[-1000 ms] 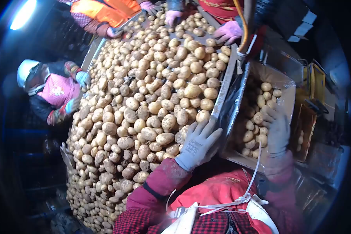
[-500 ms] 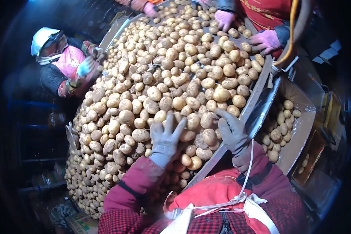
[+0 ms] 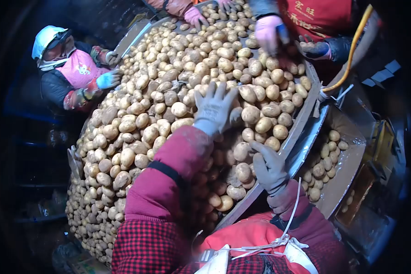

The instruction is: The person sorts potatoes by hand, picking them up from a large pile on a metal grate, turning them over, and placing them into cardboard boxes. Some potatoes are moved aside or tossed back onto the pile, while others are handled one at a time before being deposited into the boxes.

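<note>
A big heap of potatoes (image 3: 137, 121) covers the sorting table. My left hand (image 3: 213, 108), in a grey glove, reaches over the middle of the heap with its fingers spread and lies on top of several potatoes. Close to the table's near edge is my right hand (image 3: 268, 166), also gloved. Its fingers are apart and hold nothing, and the fingertips are beside a potato (image 3: 243, 152). My left forearm hides part of the heap beneath it.
The table's metal rim (image 3: 299, 116) runs along the right. Beyond it stands a cardboard box (image 3: 347, 160) with potatoes. A yellow hose (image 3: 351, 52) hangs at upper right. Co-workers' gloved hands (image 3: 267, 33) are at the far edge; another person (image 3: 73, 73) works at the left.
My left hand has moved forward, farther up the heap. My right hand has shifted slightly toward me. Co-workers' hands at the far side and left have also moved.
</note>
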`<action>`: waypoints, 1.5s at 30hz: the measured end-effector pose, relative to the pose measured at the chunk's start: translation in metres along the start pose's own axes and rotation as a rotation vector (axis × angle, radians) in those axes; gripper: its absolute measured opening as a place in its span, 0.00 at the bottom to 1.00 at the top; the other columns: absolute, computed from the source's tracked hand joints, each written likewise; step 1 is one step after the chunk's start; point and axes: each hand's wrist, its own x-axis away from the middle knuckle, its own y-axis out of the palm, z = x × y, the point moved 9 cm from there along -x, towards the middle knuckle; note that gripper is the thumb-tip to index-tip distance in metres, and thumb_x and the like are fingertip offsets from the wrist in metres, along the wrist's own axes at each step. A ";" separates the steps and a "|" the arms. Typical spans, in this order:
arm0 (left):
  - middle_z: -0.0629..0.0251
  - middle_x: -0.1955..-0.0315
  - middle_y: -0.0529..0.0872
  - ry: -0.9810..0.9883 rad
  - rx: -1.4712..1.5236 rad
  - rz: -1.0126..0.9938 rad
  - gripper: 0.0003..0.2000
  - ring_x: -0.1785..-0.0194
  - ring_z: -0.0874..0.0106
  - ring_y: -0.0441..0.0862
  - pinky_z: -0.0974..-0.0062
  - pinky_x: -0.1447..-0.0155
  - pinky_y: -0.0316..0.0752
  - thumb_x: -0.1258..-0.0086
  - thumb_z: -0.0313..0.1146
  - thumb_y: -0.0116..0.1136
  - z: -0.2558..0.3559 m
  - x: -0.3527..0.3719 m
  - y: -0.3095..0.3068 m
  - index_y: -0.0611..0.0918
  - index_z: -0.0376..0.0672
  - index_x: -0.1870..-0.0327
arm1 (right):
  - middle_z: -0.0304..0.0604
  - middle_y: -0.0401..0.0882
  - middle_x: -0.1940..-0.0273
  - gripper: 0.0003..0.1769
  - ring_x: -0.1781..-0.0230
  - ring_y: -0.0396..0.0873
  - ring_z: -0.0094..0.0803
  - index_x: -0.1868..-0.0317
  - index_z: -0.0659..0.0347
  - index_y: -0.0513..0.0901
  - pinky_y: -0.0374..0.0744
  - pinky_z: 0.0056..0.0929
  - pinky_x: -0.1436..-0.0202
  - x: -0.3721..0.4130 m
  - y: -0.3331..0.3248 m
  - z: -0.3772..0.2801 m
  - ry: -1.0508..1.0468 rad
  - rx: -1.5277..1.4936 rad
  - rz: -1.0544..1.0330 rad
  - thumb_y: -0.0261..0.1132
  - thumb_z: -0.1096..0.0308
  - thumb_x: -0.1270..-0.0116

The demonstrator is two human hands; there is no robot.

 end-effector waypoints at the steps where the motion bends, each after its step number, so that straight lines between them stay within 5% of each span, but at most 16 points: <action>1: 0.55 0.26 0.71 0.002 -0.008 -0.062 0.32 0.22 0.51 0.63 0.33 0.28 0.60 0.31 0.54 0.64 -0.001 -0.011 -0.007 0.75 0.57 0.26 | 0.59 0.89 0.49 0.16 0.48 0.90 0.50 0.40 0.68 0.85 0.86 0.41 0.42 0.001 0.001 -0.001 0.013 -0.005 -0.002 0.64 0.74 0.26; 2: 0.54 0.27 0.72 -0.023 0.020 -0.181 0.33 0.22 0.53 0.65 0.38 0.24 0.58 0.30 0.55 0.64 -0.006 -0.019 -0.014 0.75 0.55 0.26 | 0.59 0.89 0.49 0.16 0.48 0.90 0.50 0.40 0.68 0.85 0.86 0.41 0.41 0.000 0.000 -0.003 0.014 -0.003 0.005 0.64 0.74 0.26; 6: 0.48 0.43 0.87 0.026 0.122 0.290 0.24 0.41 0.47 0.84 0.54 0.36 0.78 0.28 0.43 0.67 -0.056 0.008 -0.086 0.82 0.42 0.35 | 0.59 0.88 0.48 0.16 0.47 0.89 0.51 0.40 0.68 0.85 0.85 0.42 0.40 0.001 0.001 0.000 0.040 -0.060 -0.006 0.63 0.73 0.25; 9: 0.54 0.57 0.89 -0.169 0.046 -0.086 0.17 0.56 0.53 0.88 0.55 0.46 0.80 0.28 0.43 0.68 -0.107 0.045 -0.086 0.86 0.45 0.45 | 0.59 0.88 0.47 0.17 0.46 0.89 0.52 0.40 0.68 0.85 0.85 0.43 0.39 0.001 0.002 -0.002 0.010 -0.015 -0.002 0.63 0.73 0.26; 14: 0.54 0.49 0.86 -0.139 -0.222 -0.548 0.35 0.38 0.52 0.79 0.51 0.39 0.76 0.41 0.52 0.75 -0.084 0.089 -0.039 0.75 0.42 0.37 | 0.59 0.88 0.47 0.17 0.46 0.88 0.52 0.40 0.69 0.85 0.85 0.43 0.39 0.002 0.002 0.002 0.007 0.006 -0.002 0.63 0.73 0.26; 20: 0.54 0.55 0.87 -0.183 -0.286 -0.348 0.22 0.42 0.52 0.80 0.51 0.42 0.74 0.40 0.51 0.73 -0.077 0.087 -0.010 0.83 0.45 0.53 | 0.58 0.88 0.47 0.17 0.45 0.88 0.51 0.41 0.67 0.85 0.84 0.41 0.39 -0.001 0.000 -0.006 0.030 0.006 0.015 0.63 0.71 0.25; 23: 0.52 0.58 0.88 -0.264 -0.130 -0.391 0.21 0.46 0.51 0.82 0.52 0.42 0.74 0.35 0.52 0.70 -0.072 0.087 -0.031 0.83 0.44 0.54 | 0.57 0.88 0.46 0.17 0.44 0.88 0.50 0.39 0.66 0.85 0.84 0.41 0.38 0.000 0.000 -0.001 0.044 0.019 0.022 0.62 0.69 0.24; 25: 0.50 0.60 0.88 -0.181 -0.098 -0.227 0.22 0.51 0.50 0.85 0.51 0.47 0.76 0.29 0.54 0.65 -0.058 0.092 -0.057 0.84 0.42 0.51 | 0.56 0.88 0.46 0.17 0.43 0.88 0.48 0.39 0.65 0.86 0.83 0.41 0.37 0.001 0.002 0.003 0.087 -0.062 0.007 0.63 0.69 0.25; 27: 0.47 0.58 0.90 -0.372 0.351 -0.232 0.24 0.52 0.48 0.87 0.51 0.48 0.79 0.25 0.53 0.61 -0.045 0.096 -0.077 0.84 0.40 0.44 | 0.54 0.88 0.44 0.21 0.42 0.87 0.43 0.33 0.65 0.81 0.83 0.36 0.38 0.001 0.005 0.013 0.091 -0.097 -0.050 0.62 0.65 0.21; 30: 0.45 0.53 0.90 -0.075 0.557 -0.091 0.25 0.48 0.49 0.88 0.56 0.42 0.81 0.21 0.48 0.58 0.020 0.092 -0.091 0.82 0.37 0.35 | 0.50 0.86 0.42 0.33 0.44 0.85 0.33 0.21 0.65 0.66 0.82 0.25 0.44 0.002 0.002 0.006 0.495 -0.747 0.028 0.53 0.49 0.14; 31: 0.44 0.52 0.89 0.069 0.673 -0.031 0.24 0.47 0.50 0.87 0.57 0.40 0.80 0.21 0.45 0.59 0.045 0.090 -0.098 0.81 0.36 0.34 | 0.50 0.87 0.45 0.34 0.48 0.85 0.31 0.22 0.66 0.68 0.82 0.25 0.44 -0.005 -0.006 -0.002 0.239 -0.472 0.042 0.51 0.48 0.14; 34: 0.46 0.51 0.88 0.147 0.675 0.059 0.24 0.46 0.50 0.85 0.57 0.41 0.79 0.24 0.42 0.64 0.067 0.059 -0.103 0.80 0.38 0.32 | 0.45 0.86 0.55 0.30 0.56 0.85 0.30 0.27 0.70 0.73 0.82 0.29 0.43 0.023 0.012 0.026 0.612 -1.148 -0.004 0.50 0.51 0.13; 37: 0.47 0.50 0.84 0.181 0.482 0.219 0.28 0.49 0.49 0.83 0.54 0.44 0.77 0.26 0.45 0.65 0.074 0.014 -0.086 0.78 0.40 0.30 | 0.51 0.86 0.54 0.31 0.58 0.88 0.37 0.31 0.67 0.75 0.87 0.36 0.49 0.049 -0.004 0.054 0.555 -0.675 -0.025 0.51 0.46 0.14; 39: 0.47 0.39 0.79 0.098 0.306 0.015 0.29 0.43 0.48 0.81 0.53 0.40 0.76 0.27 0.48 0.65 0.086 -0.014 -0.045 0.76 0.46 0.28 | 0.56 0.85 0.49 0.35 0.56 0.90 0.44 0.28 0.63 0.74 0.90 0.38 0.61 0.046 0.000 0.034 0.613 -0.938 -0.041 0.53 0.42 0.17; 41: 0.50 0.31 0.73 0.026 0.190 -0.139 0.29 0.37 0.49 0.78 0.50 0.36 0.74 0.29 0.50 0.65 0.095 -0.020 0.002 0.76 0.54 0.28 | 0.57 0.85 0.48 0.39 0.56 0.90 0.43 0.25 0.62 0.72 0.90 0.38 0.61 0.044 -0.002 0.031 0.505 -0.895 -0.074 0.53 0.37 0.19; 45: 0.50 0.23 0.68 0.170 0.240 -0.043 0.29 0.30 0.50 0.75 0.48 0.31 0.72 0.32 0.46 0.67 0.113 0.018 -0.006 0.78 0.56 0.29 | 0.55 0.86 0.51 0.44 0.60 0.90 0.42 0.30 0.66 0.75 0.88 0.37 0.65 0.051 -0.003 0.037 0.780 -1.031 0.048 0.59 0.32 0.24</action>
